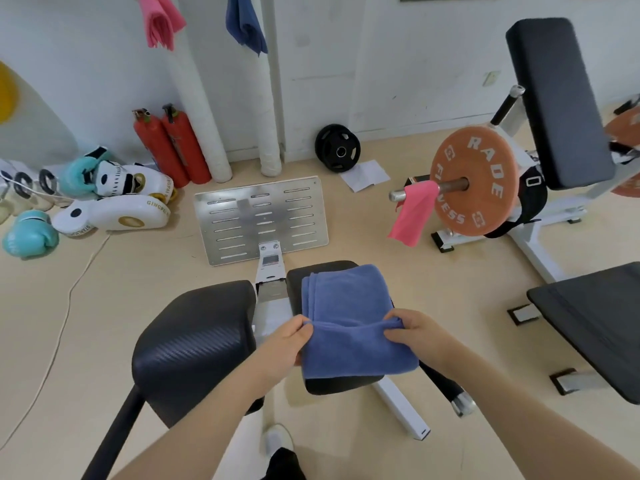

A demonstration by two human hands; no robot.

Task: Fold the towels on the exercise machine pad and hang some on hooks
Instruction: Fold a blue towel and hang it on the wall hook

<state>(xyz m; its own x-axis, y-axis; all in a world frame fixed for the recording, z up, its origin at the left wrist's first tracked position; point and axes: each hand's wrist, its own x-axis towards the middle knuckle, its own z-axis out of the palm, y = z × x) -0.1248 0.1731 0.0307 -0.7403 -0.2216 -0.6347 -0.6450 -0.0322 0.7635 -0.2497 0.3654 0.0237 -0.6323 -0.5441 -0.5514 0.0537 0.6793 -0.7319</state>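
A blue towel [349, 320] lies folded over the right black pad [341, 384] of the exercise machine. My left hand [285, 341] pinches the towel's left edge at a raised crease. My right hand [414, 332] grips the same crease on the right side. The left black pad [197, 337] is bare. On the wall at the top hang a pink towel [161, 20] and another blue towel [246, 24]. A second pink towel [412, 213] hangs from the bar of a weight machine at right.
A metal footplate [261, 220] stands ahead of the pads. Boxing gloves and pads [110, 202] lie at left beside two red fire extinguishers [173, 147]. An orange weight plate [476, 181], a black weight plate [337, 148] and a black bench [595, 323] stand to the right.
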